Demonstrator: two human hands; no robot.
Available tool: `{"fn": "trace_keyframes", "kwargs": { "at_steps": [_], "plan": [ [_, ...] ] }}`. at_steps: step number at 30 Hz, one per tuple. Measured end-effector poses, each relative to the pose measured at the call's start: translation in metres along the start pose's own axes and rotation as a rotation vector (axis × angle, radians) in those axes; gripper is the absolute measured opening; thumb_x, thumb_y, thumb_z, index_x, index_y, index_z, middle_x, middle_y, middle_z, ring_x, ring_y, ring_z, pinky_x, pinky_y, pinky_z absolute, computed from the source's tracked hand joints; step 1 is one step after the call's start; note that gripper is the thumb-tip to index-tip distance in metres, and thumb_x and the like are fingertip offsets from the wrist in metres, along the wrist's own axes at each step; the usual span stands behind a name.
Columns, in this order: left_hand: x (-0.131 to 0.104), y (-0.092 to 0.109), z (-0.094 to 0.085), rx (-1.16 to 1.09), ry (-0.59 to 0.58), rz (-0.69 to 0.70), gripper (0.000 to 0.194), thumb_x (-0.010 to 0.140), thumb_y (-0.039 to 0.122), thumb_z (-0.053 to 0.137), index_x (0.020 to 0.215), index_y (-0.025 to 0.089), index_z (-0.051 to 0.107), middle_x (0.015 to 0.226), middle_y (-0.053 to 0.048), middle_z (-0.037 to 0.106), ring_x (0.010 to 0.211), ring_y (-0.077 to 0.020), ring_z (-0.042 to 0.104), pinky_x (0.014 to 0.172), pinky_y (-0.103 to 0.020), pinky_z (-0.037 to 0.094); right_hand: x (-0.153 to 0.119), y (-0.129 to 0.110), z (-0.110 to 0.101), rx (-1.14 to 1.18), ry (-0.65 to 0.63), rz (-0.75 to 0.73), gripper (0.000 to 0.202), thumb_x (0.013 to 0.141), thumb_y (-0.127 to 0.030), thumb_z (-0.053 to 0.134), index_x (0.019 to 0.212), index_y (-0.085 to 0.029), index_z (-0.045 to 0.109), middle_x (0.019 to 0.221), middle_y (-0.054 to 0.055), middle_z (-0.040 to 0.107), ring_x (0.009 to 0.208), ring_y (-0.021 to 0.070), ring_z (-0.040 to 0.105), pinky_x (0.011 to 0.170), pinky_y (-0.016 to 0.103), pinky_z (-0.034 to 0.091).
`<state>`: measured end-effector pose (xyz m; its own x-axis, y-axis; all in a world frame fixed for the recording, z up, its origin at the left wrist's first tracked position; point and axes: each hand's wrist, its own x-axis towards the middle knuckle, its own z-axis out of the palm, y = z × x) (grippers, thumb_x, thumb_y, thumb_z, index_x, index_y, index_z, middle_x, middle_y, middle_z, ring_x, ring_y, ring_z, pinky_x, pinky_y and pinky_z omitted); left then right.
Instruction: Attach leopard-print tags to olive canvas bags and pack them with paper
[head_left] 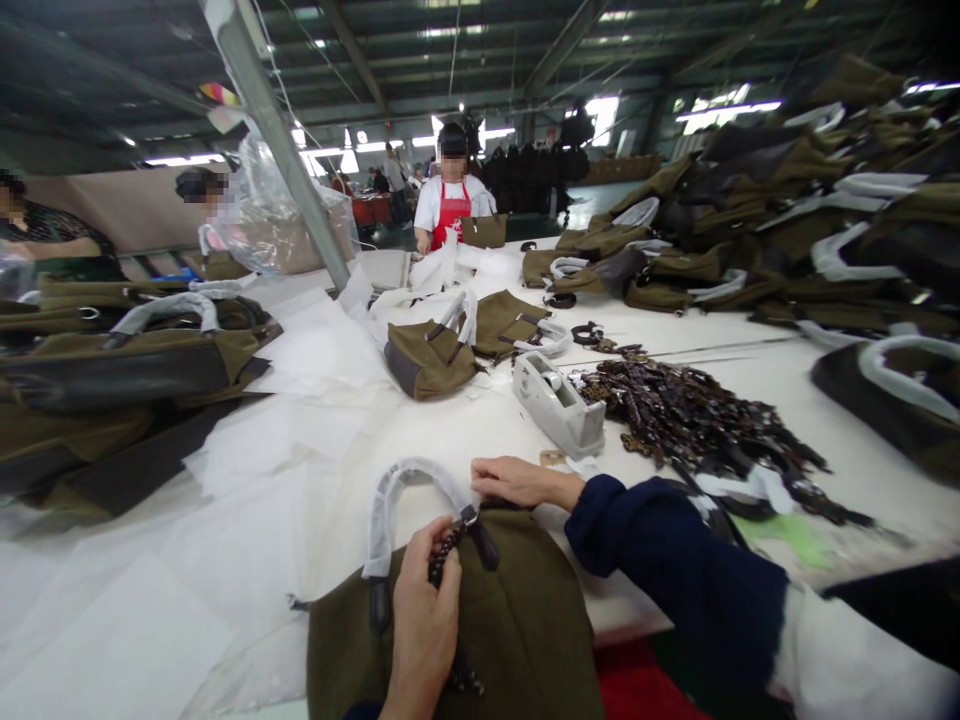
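An olive-green handbag [525, 610] lies in front of me at the table's near edge. Its arched handle [381, 515] is wrapped in white tissue and joins the bag at dark leather tabs. My left hand [426, 615] is closed around a dark braided strap [444, 552] just below the handle's right end, and a spotted end of it hangs lower on the bag. By the metal ring at that handle end, my right hand [517, 482] has its fingers curled together. Whatever they pinch is hidden.
A grey tape dispenser [559, 405] and a heap of dark brown straps [697, 410] lie to the right. Bags are piled at left [127, 385] and right [750, 220]. White paper sheets [247, 480] spread leftward. A person in a red apron [454, 205] stands across the table.
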<state>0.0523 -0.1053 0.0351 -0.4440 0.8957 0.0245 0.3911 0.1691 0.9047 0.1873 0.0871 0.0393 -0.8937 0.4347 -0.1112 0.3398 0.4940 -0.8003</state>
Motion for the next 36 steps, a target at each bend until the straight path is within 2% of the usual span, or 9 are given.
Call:
{"fn": "trace_keyframes", "kwargs": {
  "at_steps": [5, 9, 11, 14, 18, 22, 26, 32, 36],
  "plan": [
    [0.001, 0.004, -0.001, 0.014, -0.005, 0.032, 0.027, 0.087, 0.026, 0.052, 0.11, 0.022, 0.064, 0.111, -0.008, 0.069, 0.107, -0.0257, 0.062, 0.098, -0.042, 0.045, 0.002, -0.003, -0.014, 0.039, -0.119, 0.01, 0.02, 0.094, -0.029, 0.045, 0.078, -0.018, 0.05, 0.072, -0.001, 0.061, 0.067, 0.0118, 0.053, 0.063, 0.022, 0.039],
    [0.003, 0.003, 0.001, 0.053, -0.028, 0.054, 0.028, 0.085, 0.022, 0.051, 0.11, 0.022, 0.064, 0.111, -0.007, 0.068, 0.109, -0.0257, 0.061, 0.1, -0.043, 0.044, 0.0, -0.018, -0.019, 0.001, -0.171, 0.049, 0.02, 0.091, -0.023, 0.047, 0.072, -0.019, 0.046, 0.057, -0.004, 0.056, 0.056, 0.0112, 0.048, 0.059, 0.022, 0.035],
    [0.004, 0.0, 0.002, 0.085, -0.054, 0.064, 0.029, 0.085, 0.021, 0.051, 0.111, 0.023, 0.063, 0.112, -0.006, 0.067, 0.11, -0.0255, 0.059, 0.101, -0.044, 0.043, -0.007, -0.03, -0.014, -0.086, -0.114, 0.037, 0.018, 0.089, -0.02, 0.05, 0.072, -0.019, 0.046, 0.058, -0.004, 0.053, 0.055, 0.011, 0.043, 0.057, 0.023, 0.03],
    [0.003, -0.003, 0.003, 0.118, -0.1, 0.088, 0.032, 0.086, 0.019, 0.049, 0.116, 0.023, 0.061, 0.117, -0.006, 0.065, 0.113, -0.0244, 0.057, 0.103, -0.044, 0.041, -0.024, -0.048, 0.0, -0.214, 0.038, -0.016, 0.015, 0.092, -0.023, 0.051, 0.078, -0.019, 0.048, 0.067, -0.002, 0.052, 0.061, 0.0116, 0.04, 0.059, 0.024, 0.026],
    [0.002, -0.002, 0.002, 0.133, -0.111, 0.107, 0.033, 0.088, 0.025, 0.05, 0.121, 0.024, 0.059, 0.116, -0.007, 0.065, 0.108, -0.0249, 0.058, 0.098, -0.044, 0.044, -0.049, -0.061, 0.019, -0.097, 0.2, 0.015, 0.018, 0.095, -0.027, 0.047, 0.079, -0.02, 0.048, 0.068, -0.002, 0.052, 0.062, 0.0117, 0.043, 0.06, 0.024, 0.029],
    [0.006, 0.005, 0.002, 0.178, -0.123, 0.116, 0.026, 0.089, 0.038, 0.054, 0.108, 0.023, 0.064, 0.105, -0.007, 0.068, 0.096, -0.0261, 0.061, 0.089, -0.043, 0.047, -0.064, -0.056, 0.034, 0.24, 0.272, 0.069, 0.019, 0.097, -0.031, 0.044, 0.082, -0.02, 0.049, 0.072, -0.001, 0.06, 0.064, 0.0122, 0.053, 0.062, 0.023, 0.04],
    [0.011, 0.01, 0.006, 0.117, -0.147, 0.075, 0.028, 0.093, 0.044, 0.048, 0.101, 0.022, 0.063, 0.099, -0.007, 0.068, 0.091, -0.0251, 0.062, 0.085, -0.04, 0.048, -0.067, -0.047, 0.046, 0.538, 0.31, 0.106, 0.019, 0.097, -0.033, 0.043, 0.085, -0.019, 0.05, 0.08, 0.002, 0.066, 0.071, 0.0142, 0.062, 0.065, 0.025, 0.049],
    [0.012, 0.008, 0.009, 0.073, -0.053, 0.02, 0.025, 0.088, 0.046, 0.057, 0.092, 0.021, 0.061, 0.089, -0.004, 0.067, 0.083, -0.0228, 0.062, 0.08, -0.035, 0.048, -0.069, -0.044, 0.05, 0.575, 0.383, 0.152, 0.016, 0.093, -0.03, 0.048, 0.082, -0.019, 0.051, 0.078, 0.002, 0.064, 0.073, 0.0148, 0.063, 0.066, 0.025, 0.05],
    [0.008, 0.008, 0.0, -0.002, -0.025, 0.036, 0.027, 0.089, 0.043, 0.056, 0.074, 0.021, 0.058, 0.091, -0.003, 0.067, 0.09, -0.0216, 0.062, 0.084, -0.031, 0.045, -0.076, -0.039, 0.045, 0.367, 0.41, 0.157, 0.016, 0.091, -0.028, 0.052, 0.079, -0.018, 0.055, 0.074, 0.0, 0.059, 0.069, 0.0129, 0.055, 0.063, 0.023, 0.042]
  ]
}}
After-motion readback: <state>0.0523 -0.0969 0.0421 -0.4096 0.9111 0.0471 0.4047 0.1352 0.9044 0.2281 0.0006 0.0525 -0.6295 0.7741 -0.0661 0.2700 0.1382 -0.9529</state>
